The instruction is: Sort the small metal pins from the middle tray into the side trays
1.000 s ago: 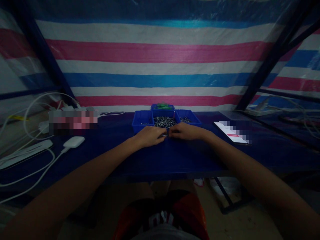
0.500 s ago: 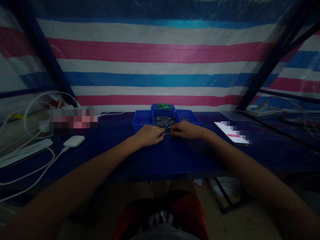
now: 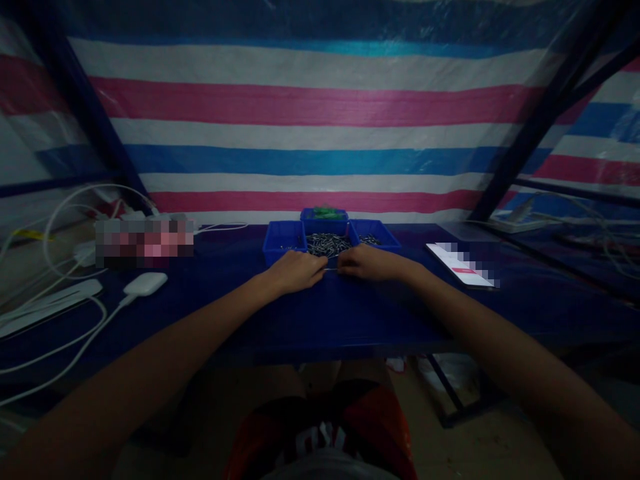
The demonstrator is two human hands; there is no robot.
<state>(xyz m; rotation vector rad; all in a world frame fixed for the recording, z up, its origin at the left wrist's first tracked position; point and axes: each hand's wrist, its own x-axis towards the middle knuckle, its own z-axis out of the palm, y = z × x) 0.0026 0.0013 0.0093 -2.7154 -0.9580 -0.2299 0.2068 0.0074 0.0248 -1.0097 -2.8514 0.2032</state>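
My left hand (image 3: 300,270) is at the front of the middle blue bin (image 3: 327,227), its fingers curled and pinched together. Facing it across a small gap, my right hand (image 3: 367,262) has its fingers bent down and closed. A thin pale line (image 3: 331,269) shows between the fingertips; whether it is a held piece or an edge of the bin, I cannot tell. Many small dark metal pieces (image 3: 327,243) fill the middle bin just beyond the hands. What the fingers grip is too small and dark to name.
A left blue bin (image 3: 284,235) and a right blue bin (image 3: 383,231) hold some small metal pieces. Green material lies in a back bin (image 3: 325,213). A phone (image 3: 461,265) lies right; a white charger (image 3: 145,285) and cables lie left on the blue table (image 3: 320,327).
The view has shifted slightly, moving everything a little left. Both hands keep nearly the same place and closed pose at the bin's front.
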